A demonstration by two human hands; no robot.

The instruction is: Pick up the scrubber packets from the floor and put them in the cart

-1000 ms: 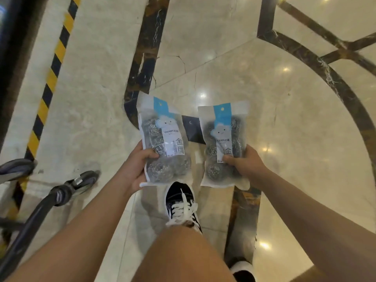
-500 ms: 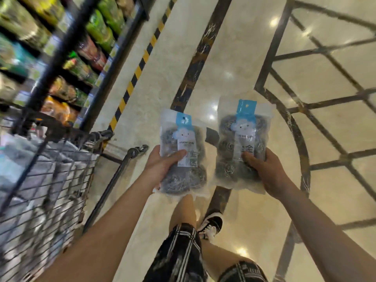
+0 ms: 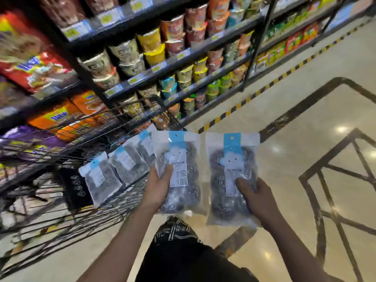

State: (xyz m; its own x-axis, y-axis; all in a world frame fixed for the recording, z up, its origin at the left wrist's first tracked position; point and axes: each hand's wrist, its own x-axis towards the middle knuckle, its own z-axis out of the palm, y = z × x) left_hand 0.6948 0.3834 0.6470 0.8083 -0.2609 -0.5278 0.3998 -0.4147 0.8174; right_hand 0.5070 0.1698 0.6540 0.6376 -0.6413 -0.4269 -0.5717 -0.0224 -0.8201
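Note:
My left hand [image 3: 157, 188] grips a clear scrubber packet [image 3: 181, 159] with a blue header and steel-wool balls inside, thumb across its front. A second packet [image 3: 232, 159] of the same kind is held upright by my right hand [image 3: 255, 197]. Both packets hang in the air just right of the black wire cart [image 3: 130, 197], close to its right rim. Inside the cart three more scrubber packets [image 3: 124, 163] lean in a row against the side.
Black store shelves [image 3: 183, 62] packed with instant-noodle cups and snack bags stand behind the cart. A yellow-black hazard stripe [image 3: 254, 94] runs along the shelf base. Glossy marble floor [image 3: 305, 159] with dark inlay lines spreads to the right. My leg in dark shorts is below.
The view has swung up and left from the floor toward the cart and shelves. Both hands have lifted their packets higher and nearer the cart's right rim.

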